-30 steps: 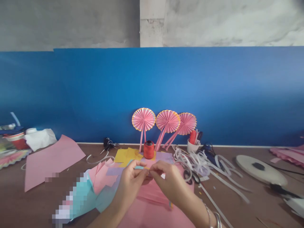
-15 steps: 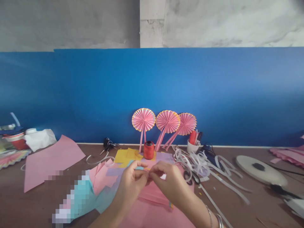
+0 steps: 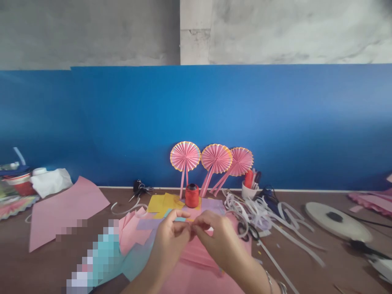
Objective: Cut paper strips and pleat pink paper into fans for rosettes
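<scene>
My left hand (image 3: 173, 237) and my right hand (image 3: 214, 232) meet at the fingertips above a pile of pink paper (image 3: 196, 273). Thumb and index finger of each hand are pinched together. Whatever they pinch is too small and too hidden to make out. Folded pink paper (image 3: 202, 253) lies just under my hands. Behind them stands a spool of red thread (image 3: 192, 197). Yellow paper (image 3: 163, 204) and lilac paper (image 3: 212, 205) lie flat around the spool.
Three round pleated paper fans (image 3: 185, 157) lean on the blue panel (image 3: 137, 114). Scissors (image 3: 248, 232), curled white strips (image 3: 245, 210) and a pen cup (image 3: 249, 191) sit at right, with an oval white board (image 3: 337, 222) beyond. Keys (image 3: 141, 188) and a pink sheet (image 3: 67, 212) lie left.
The view has tilted up slightly, so the scene sits a little lower. My hands stay pinched together, with only a slight shift of the fingers.
</scene>
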Available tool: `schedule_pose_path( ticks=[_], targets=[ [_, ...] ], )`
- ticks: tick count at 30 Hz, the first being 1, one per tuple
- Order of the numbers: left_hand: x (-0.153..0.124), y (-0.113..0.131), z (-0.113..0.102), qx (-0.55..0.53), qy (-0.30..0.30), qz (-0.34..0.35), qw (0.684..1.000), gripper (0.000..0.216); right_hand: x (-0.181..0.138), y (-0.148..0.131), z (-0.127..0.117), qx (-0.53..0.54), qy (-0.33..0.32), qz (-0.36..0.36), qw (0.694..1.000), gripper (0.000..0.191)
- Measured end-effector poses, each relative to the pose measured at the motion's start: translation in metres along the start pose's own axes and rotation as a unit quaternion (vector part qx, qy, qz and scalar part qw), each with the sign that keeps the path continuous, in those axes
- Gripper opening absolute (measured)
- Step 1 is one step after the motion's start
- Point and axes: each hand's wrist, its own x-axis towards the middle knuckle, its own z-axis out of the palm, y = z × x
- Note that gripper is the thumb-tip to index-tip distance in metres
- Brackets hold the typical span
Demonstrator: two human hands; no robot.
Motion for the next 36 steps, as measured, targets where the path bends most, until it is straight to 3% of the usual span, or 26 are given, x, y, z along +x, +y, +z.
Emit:
schedule_pose_path(
  ticks=[17,22,26,36],
  targets=[
    [0.004,-0.007,0.0,-0.02,0.017,0.002,1.0,0.022,-0.001,0.002,0.002,-0.02,0.019,-0.026,0.999,0.017],
    [0.0,-0.005,0.001,-0.002,0.012,0.01,1.0,0.022,-0.001,0.0,0.002,0.015,0.012,0.001,1.0,0.016],
    [-0.002,-0.004,0.002,-0.015,0.021,0.033,0.999,0.023,-0.001,-0.002,0.001,0.016,0.02,0.006,1.0,0.015],
    [-0.009,-0.004,0.004,0.09,0.035,0.114,0.989,0.018,-0.003,-0.001,0.006,0.02,0.052,-0.008,0.998,0.011]
  ],
)
